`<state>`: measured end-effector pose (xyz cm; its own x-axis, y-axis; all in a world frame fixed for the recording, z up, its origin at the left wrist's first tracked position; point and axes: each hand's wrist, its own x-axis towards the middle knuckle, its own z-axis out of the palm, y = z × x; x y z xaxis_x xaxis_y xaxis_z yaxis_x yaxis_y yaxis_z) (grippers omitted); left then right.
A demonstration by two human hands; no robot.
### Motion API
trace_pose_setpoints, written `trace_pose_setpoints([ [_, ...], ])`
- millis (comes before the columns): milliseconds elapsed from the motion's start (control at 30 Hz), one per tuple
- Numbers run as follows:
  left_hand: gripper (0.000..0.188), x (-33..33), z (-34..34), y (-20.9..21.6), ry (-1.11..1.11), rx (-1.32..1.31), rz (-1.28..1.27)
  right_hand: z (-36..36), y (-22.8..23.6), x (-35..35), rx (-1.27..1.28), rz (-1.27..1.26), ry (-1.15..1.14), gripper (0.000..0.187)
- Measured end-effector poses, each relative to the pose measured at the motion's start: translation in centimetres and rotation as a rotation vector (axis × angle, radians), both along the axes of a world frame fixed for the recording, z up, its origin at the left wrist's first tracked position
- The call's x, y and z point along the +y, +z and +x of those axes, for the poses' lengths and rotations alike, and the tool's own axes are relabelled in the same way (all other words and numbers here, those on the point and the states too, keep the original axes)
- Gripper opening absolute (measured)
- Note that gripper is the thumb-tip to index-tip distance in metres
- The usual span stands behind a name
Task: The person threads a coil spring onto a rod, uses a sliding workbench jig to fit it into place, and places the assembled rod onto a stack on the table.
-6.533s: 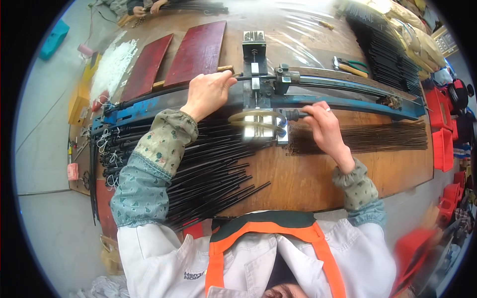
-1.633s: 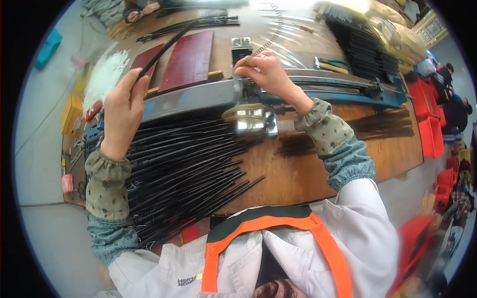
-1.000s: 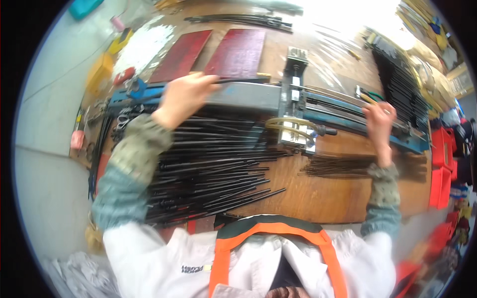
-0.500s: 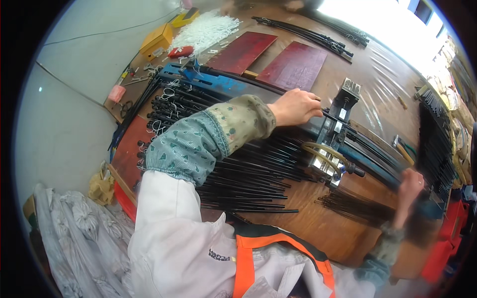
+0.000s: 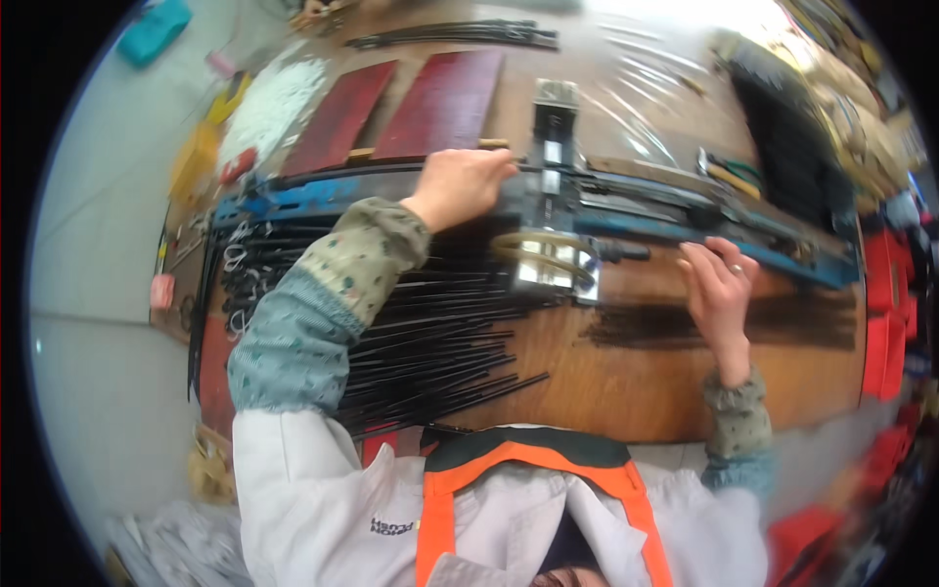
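Note:
My left hand (image 5: 460, 186) is closed round a black rod (image 5: 386, 162) that lies along the blue metal rail (image 5: 342, 196). Just right of that hand, a metal clamp fixture (image 5: 553, 186) with a looped yellowish hose (image 5: 509, 240) stands across the rail. My right hand (image 5: 719, 293) is raised over a bundle of thin dark wires (image 5: 636, 326), right of the fixture. Its fingers are curled in, and whatever may be between them is too blurred to make out. Many black rods (image 5: 440, 342) lie below my left forearm.
Two dark red boards (image 5: 440, 103) lie beyond the rail, beside a pile of white pieces (image 5: 274, 108). More black rods (image 5: 460, 37) lie at the far edge. A yellow-handled hammer (image 5: 734, 179) and a dark bundle (image 5: 792, 127) are at the right. Red bins (image 5: 884, 352) stand past the table's right edge.
The view has turned, so the table now lies straighter across it. My right hand has come in from the far right end of the rail toward the fixture. My left hand stays beside the fixture.

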<state>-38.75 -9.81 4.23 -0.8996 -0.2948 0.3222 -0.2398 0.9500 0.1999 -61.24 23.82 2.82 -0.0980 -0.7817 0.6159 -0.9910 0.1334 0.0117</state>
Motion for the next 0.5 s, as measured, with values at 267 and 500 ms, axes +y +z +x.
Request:
trace_pose_setpoints([
  [267, 0.022, -0.3, -0.9, -0.1, -0.021, -0.069, -0.009, 2.8, -1.3, -0.8, -0.196, -0.001, 0.012, 0.029],
  [500, 0.022, 0.1, -0.2, -0.8, -0.039, 0.045, -0.054, 3.6, -3.2, -3.0, -0.536, 0.005, 0.213, 0.017],
])
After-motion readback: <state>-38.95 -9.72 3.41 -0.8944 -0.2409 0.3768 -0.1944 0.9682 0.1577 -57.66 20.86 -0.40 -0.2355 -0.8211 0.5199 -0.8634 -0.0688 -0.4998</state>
